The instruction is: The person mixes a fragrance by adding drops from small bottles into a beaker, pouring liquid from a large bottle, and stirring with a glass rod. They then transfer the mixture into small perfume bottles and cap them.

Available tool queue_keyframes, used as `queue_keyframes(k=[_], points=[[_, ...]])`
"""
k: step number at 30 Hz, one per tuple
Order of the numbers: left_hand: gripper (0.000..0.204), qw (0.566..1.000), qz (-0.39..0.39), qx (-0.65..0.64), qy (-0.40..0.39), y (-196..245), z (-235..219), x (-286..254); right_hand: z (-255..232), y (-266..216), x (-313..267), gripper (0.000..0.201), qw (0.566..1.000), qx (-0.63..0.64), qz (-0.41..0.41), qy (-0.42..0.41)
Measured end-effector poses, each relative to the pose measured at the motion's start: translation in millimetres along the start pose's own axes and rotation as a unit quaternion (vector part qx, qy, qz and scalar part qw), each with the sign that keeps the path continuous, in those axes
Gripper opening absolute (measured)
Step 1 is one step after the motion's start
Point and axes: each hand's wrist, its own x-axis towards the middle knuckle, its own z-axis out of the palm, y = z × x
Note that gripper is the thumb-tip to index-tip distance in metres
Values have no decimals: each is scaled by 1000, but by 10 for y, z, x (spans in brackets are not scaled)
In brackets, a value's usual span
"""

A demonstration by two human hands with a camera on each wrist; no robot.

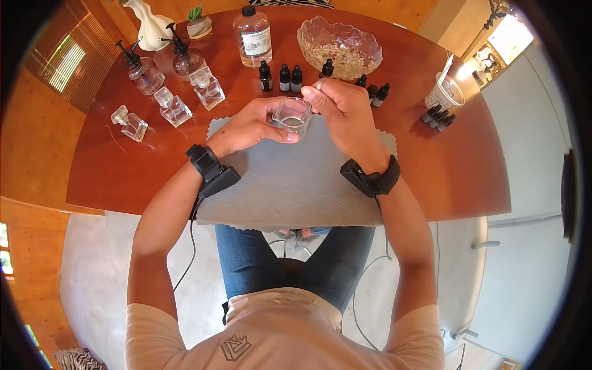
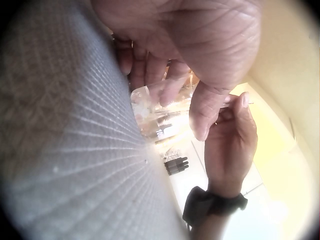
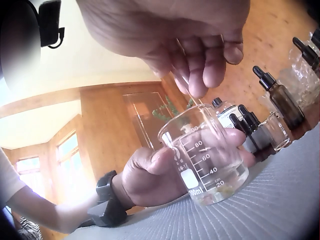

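Observation:
My left hand (image 1: 250,126) grips a small clear glass beaker (image 3: 205,160) around its side, over the grey mat (image 1: 280,185). White volume marks run up the beaker's wall, and a little clear liquid lies at its bottom. Above the rim, my right hand (image 1: 348,120) pinches a thin stirring rod (image 3: 184,52) between thumb and fingers. The rod's lower end points down toward the beaker's mouth. In the left wrist view the left thumb and fingers cover much of the beaker.
Several dark dropper bottles (image 1: 266,77) stand just beyond the hands. Behind them are a large labelled bottle (image 1: 254,40) and a clear glass bowl (image 1: 340,52). Perfume bottles (image 1: 174,110) and pump bottles (image 1: 145,75) occupy the left. A cup (image 1: 443,92) stands right, by small vials (image 1: 438,117).

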Motion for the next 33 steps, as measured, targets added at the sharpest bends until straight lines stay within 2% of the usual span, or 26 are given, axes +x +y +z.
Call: queue_keyframes(k=[5,8,11,14,17,20,23,26,29,32,33], points=[[57,1000,5,-7,0,-26,-4,0,8,-15,-1,30,1000,6,11,-12],[56,1000,8,-6,2,-54,-6,11,-28,-51,-14,30,996,42,61,-39],[57,1000,9,-2,1,-58,-7,14,25,41,1,32,1000,14,7,6],[57,1000,10,1,0,-43,-11,8,-2,-11,-1,36,999,39,32,-19],[57,1000,12,-6,-5,-41,-6,16,-15,-14,-1,37,998,54,46,-4],[58,1000,14,-2,-5,-35,-7,18,-32,67,22,37,999,12,25,-23],[58,1000,13,-3,-4,-75,-13,24,-27,-18,3,37,995,83,51,-18],[59,1000,13,4,-6,-74,-17,24,6,90,18,37,1000,25,1,-4],[59,1000,18,4,-9,-90,-22,31,-45,1,6,36,993,88,61,-40],[60,1000,17,-2,-7,-76,-14,28,4,90,11,37,999,41,23,7],[60,1000,17,-3,-7,-73,-13,28,-14,64,10,37,998,54,37,-11]])
